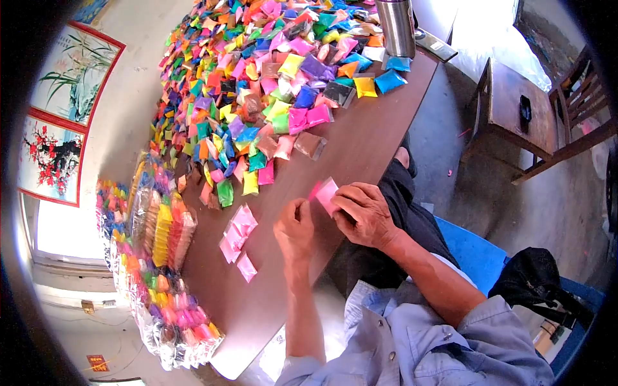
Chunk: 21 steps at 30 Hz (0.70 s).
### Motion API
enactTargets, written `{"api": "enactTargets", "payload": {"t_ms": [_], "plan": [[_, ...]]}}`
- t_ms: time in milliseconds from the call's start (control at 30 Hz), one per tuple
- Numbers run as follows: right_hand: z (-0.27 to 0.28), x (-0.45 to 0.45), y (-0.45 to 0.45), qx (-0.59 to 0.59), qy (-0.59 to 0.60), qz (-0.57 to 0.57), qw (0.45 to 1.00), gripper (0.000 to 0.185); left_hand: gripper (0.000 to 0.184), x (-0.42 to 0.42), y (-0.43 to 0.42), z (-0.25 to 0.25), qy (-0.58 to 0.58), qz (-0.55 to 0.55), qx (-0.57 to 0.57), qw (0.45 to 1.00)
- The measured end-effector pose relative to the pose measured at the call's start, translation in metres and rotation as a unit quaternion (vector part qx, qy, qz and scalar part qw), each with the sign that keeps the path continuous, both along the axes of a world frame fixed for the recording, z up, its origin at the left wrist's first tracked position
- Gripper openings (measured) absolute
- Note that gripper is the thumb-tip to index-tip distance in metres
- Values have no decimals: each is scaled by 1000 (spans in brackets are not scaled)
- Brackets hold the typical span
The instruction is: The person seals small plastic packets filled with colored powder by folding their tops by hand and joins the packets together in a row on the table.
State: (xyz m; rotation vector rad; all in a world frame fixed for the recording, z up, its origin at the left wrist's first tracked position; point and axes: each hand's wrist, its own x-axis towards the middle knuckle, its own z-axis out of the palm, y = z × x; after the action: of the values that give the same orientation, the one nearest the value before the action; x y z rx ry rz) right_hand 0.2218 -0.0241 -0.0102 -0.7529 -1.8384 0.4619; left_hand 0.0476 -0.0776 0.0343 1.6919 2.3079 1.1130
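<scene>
held packet (326, 194): pink | nearby packets (242, 222): pink | packet heap (257, 87): multicoloured | table (360, 145): brown | shirt (412, 341): grey-blue

A silver cylindrical metal flask (396, 29) is standing upright. On a brown wooden chair (505, 96) a small black object (525, 110), possibly a case, is lying. A red-bordered painting of green leaves (71, 80) and a red-bordered painting of red blossoms (55, 157) are hanging on a whitish wall (135, 48).

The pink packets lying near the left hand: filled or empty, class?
Filled: the pink packets show pink contents inside clear edges.
</scene>
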Motion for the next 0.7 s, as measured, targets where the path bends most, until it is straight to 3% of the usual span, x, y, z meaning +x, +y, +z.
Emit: {"api": "enactTargets", "payload": {"t_ms": [267,567,700], "plan": [[1,1,1,9,-5,5,1000,30,13,20,-14,11,-39,-34,7,999],[2,0,0,4,-8,5,1000,30,15,3,-10,1,16,14,-11,1000],[1,1,1,7,2,0,1000,31,16,5,-11,4,-17,17,-6,1000]]}}
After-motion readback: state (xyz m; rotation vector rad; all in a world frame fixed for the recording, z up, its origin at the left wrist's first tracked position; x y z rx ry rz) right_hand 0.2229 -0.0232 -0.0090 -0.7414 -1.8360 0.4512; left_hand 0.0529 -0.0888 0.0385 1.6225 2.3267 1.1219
